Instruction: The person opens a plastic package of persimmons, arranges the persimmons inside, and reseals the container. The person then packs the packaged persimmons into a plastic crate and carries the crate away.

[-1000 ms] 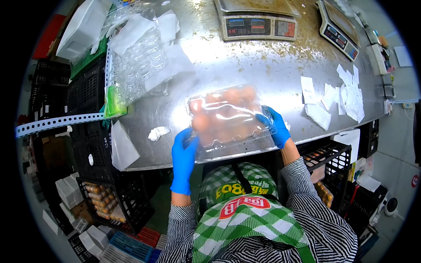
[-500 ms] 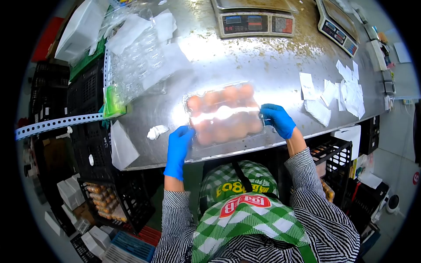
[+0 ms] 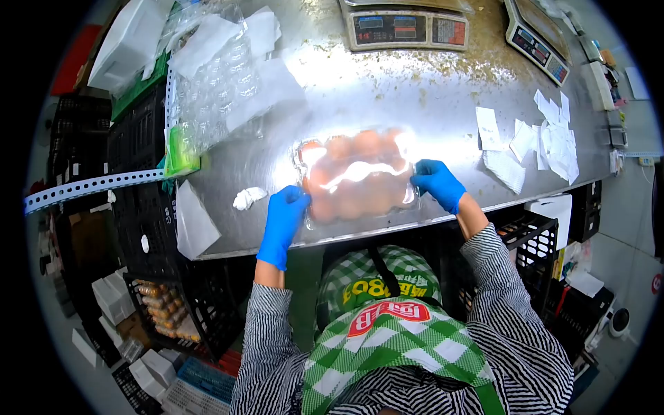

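A clear plastic egg carton [image 3: 356,183] filled with brown eggs sits at the near edge of the metal table, its lid lying over the eggs and catching bright glare. At its left side, my left hand [image 3: 285,207] in a blue glove has its fingers closed on the rim. On the opposite side, my right hand [image 3: 439,185], also blue-gloved, pinches the right edge with bent fingers. The fingertips are partly hidden against the plastic. A crumpled white tissue [image 3: 249,198] lies left of my left hand.
Clear empty egg cartons [image 3: 225,90] with white paper sheets are heaped at the left. Two scales [image 3: 408,31] stand at the back. Paper slips [image 3: 529,145] lie at the right. Below the table are black crates [image 3: 200,311], one with packed eggs.
My left hand has moved slightly up along the carton's left side, and my right hand a little right. The glare on the lid has changed shape. The view has shifted slightly.
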Demonstrator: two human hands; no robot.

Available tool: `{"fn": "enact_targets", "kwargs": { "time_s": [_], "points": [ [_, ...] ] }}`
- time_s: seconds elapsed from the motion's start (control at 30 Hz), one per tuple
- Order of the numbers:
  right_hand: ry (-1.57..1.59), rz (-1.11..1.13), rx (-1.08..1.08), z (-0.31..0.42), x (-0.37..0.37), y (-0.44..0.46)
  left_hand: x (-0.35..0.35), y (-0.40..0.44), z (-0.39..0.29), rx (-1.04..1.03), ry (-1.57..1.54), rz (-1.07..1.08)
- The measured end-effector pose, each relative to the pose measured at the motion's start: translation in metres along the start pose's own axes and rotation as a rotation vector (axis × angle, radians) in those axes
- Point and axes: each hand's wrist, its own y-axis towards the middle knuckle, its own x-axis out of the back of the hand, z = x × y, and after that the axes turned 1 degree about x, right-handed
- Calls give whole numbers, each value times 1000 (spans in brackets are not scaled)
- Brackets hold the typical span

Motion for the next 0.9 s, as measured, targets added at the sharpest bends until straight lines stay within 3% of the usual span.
{"fn": "enact_targets", "kwargs": {
  "time_s": [0.17,0.27,0.4,0.5,0.57,0.63,0.7,0.77,0.9],
  "points": [
    [137,9,29,-7,0,-5,0,0,6,-65,-74,5],
    [305,56,49,-13,-3,-17,0,-13,3,40,-214,-2],
    [616,-79,61,-31,-19,-56,-2,-35,25,182,-498,-103],
    [706,19,-67,-59,-40,-72,-19,-69,34,238,-667,22],
    [852,36,-140,-61,-65,-75,-37,-74,56,75,-718,171],
    [925,-52,-130,-55,-89,-75,-57,-70,58,197,-917,62],
    [923,-160,-141,-61,-105,-63,-72,-63,60,197,-938,-28],
    [949,-231,-147,-58,-115,-55,-85,-62,60,24,-679,-24],
    [1041,-219,-63,-77,-122,-36,-102,-52,54,100,-878,-168]
  ]
}}
